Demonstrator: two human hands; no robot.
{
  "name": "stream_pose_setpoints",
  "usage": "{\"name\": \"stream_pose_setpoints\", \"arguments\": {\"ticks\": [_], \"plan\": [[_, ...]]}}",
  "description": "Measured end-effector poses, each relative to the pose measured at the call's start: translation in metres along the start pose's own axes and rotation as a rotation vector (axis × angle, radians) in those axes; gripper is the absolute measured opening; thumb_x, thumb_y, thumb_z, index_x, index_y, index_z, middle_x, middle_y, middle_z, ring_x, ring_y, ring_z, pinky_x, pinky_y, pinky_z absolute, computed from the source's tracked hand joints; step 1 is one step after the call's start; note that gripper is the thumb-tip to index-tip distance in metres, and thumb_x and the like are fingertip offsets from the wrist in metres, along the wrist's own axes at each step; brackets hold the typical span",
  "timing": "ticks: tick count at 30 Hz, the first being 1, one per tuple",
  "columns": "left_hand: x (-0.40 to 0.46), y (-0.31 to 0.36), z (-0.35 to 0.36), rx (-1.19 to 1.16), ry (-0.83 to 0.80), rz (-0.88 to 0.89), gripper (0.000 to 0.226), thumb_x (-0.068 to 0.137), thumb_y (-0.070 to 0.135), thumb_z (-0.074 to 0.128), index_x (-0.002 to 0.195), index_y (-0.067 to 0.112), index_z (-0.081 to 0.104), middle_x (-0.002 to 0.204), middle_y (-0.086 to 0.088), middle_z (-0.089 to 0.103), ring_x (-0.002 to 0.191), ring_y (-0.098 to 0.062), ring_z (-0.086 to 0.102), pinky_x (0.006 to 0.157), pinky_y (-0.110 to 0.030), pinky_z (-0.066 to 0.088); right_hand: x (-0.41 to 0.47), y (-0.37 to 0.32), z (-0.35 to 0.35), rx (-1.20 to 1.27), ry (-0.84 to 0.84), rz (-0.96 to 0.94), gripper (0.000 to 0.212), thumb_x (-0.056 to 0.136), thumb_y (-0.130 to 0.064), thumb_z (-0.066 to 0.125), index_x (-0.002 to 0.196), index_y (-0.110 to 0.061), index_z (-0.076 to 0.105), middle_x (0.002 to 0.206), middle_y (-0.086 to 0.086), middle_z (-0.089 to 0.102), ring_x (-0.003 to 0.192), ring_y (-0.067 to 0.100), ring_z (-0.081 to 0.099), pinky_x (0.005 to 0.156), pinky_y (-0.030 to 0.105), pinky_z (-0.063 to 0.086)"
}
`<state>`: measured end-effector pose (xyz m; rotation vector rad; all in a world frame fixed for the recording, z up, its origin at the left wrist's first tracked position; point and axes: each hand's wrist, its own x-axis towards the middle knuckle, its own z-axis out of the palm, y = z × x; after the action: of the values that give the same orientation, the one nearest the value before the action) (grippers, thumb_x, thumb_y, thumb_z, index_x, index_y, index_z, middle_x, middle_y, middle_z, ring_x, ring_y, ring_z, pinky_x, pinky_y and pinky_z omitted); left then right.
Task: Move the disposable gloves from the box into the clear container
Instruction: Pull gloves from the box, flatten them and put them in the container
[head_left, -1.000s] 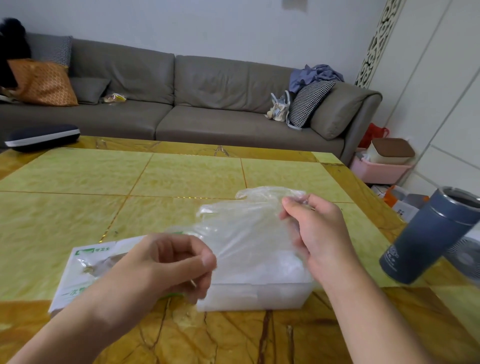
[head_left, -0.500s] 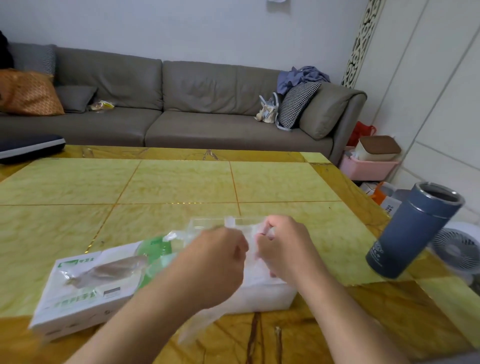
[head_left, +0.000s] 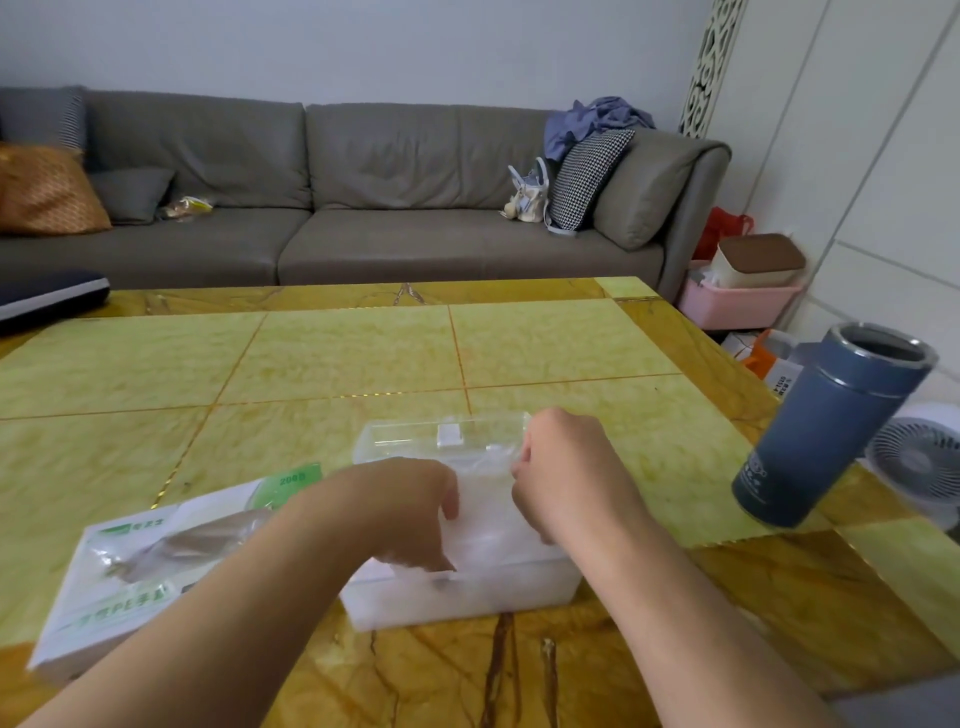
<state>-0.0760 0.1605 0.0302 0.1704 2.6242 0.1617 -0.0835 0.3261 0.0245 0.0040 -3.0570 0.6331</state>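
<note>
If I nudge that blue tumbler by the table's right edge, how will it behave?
The blue tumbler is tall and narrow, so it would probably tip rather than slide. Its top looks open, so any contents might spill. It stands near the table edge and could fall off.

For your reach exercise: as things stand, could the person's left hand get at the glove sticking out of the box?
Probably yes. The left hand is over the clear container, the box lies just beside it, and nothing covers the protruding glove.

glossy stone table (head_left: 519, 353), clear plastic container (head_left: 467, 597).
</note>
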Motion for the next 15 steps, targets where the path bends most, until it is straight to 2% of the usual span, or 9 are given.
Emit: {"name": "stream_pose_setpoints", "arguments": {"ticks": [3, 6, 9, 11, 12, 14, 15], "plan": [[0.003, 0.004, 0.002, 0.081, 0.058, 0.001, 0.05, 0.082, 0.054, 0.079, 0.122, 0.038, 0.054, 0.087, 0.017, 0.047, 0.084, -0.012, 0.054, 0.064, -0.026, 0.037, -0.003, 0.0, -0.005, -0.055, 0.009, 0.009, 0.029, 0.084, 0.006, 0.057, 0.064, -0.011, 0.045, 0.071, 0.008, 0.058, 0.06, 0.031, 0.067, 0.042, 0.024, 0.034], [0.009, 0.003, 0.008, 0.062, 0.047, 0.02, 0.046, 0.083, 0.054, 0.077, 0.12, 0.038, 0.054, 0.089, 0.016, 0.05, 0.086, -0.014, 0.055, 0.067, -0.027, 0.04, -0.008, -0.003, -0.011, -0.107, 0.028, 0.027, 0.029, 0.089, 0.0, 0.061, 0.069, -0.012, 0.043, 0.073, 0.006, 0.054, 0.056, 0.026, 0.055, 0.043, 0.025, 0.031], [0.013, -0.002, 0.01, 0.021, 0.029, 0.049, 0.042, 0.082, 0.052, 0.078, 0.114, 0.038, 0.055, 0.093, 0.017, 0.056, 0.093, -0.014, 0.059, 0.072, -0.029, 0.044, -0.018, -0.012, -0.02, -0.189, 0.071, 0.022, 0.025, 0.092, -0.009, 0.063, 0.077, -0.015, 0.044, 0.079, 0.002, 0.053, 0.065, 0.025, 0.055, 0.052, 0.029, 0.04], [0.015, -0.004, 0.013, 0.017, 0.032, 0.059, 0.04, 0.081, 0.05, 0.078, 0.112, 0.037, 0.055, 0.094, 0.016, 0.057, 0.093, -0.014, 0.06, 0.072, -0.029, 0.045, -0.025, -0.02, -0.028, -0.207, 0.174, -0.074, 0.015, 0.092, -0.014, 0.067, 0.093, -0.017, 0.052, 0.095, 0.001, 0.054, 0.077, 0.023, 0.058, 0.061, 0.033, 0.047], [0.016, -0.004, 0.015, 0.021, 0.039, 0.065, 0.04, 0.08, 0.05, 0.078, 0.11, 0.037, 0.055, 0.097, 0.015, 0.059, 0.093, -0.015, 0.061, 0.072, -0.03, 0.046, -0.027, -0.024, -0.029, -0.189, 0.2, -0.144, 0.019, 0.091, -0.013, 0.068, 0.102, -0.019, 0.054, 0.102, -0.001, 0.053, 0.085, 0.021, 0.058, 0.067, 0.032, 0.051], [0.016, -0.003, 0.016, 0.051, 0.059, 0.099, 0.036, 0.079, 0.05, 0.076, 0.105, 0.037, 0.054, 0.097, 0.012, 0.062, 0.089, -0.016, 0.06, 0.072, -0.032, 0.047, -0.032, -0.033, -0.029, -0.108, 0.108, -0.27, 0.018, 0.087, -0.005, 0.063, 0.098, -0.018, 0.055, 0.103, -0.005, 0.051, 0.093, 0.017, 0.055, 0.079, 0.032, 0.054], [0.015, -0.002, 0.015, 0.073, 0.061, 0.121, 0.031, 0.081, 0.047, 0.073, 0.101, 0.035, 0.053, 0.091, 0.011, 0.06, 0.086, -0.017, 0.059, 0.073, -0.033, 0.048, -0.034, -0.038, -0.027, -0.071, 0.011, -0.29, 0.016, 0.085, -0.002, 0.058, 0.092, -0.016, 0.057, 0.098, -0.005, 0.054, 0.09, 0.017, 0.057, 0.077, 0.033, 0.056]]}}
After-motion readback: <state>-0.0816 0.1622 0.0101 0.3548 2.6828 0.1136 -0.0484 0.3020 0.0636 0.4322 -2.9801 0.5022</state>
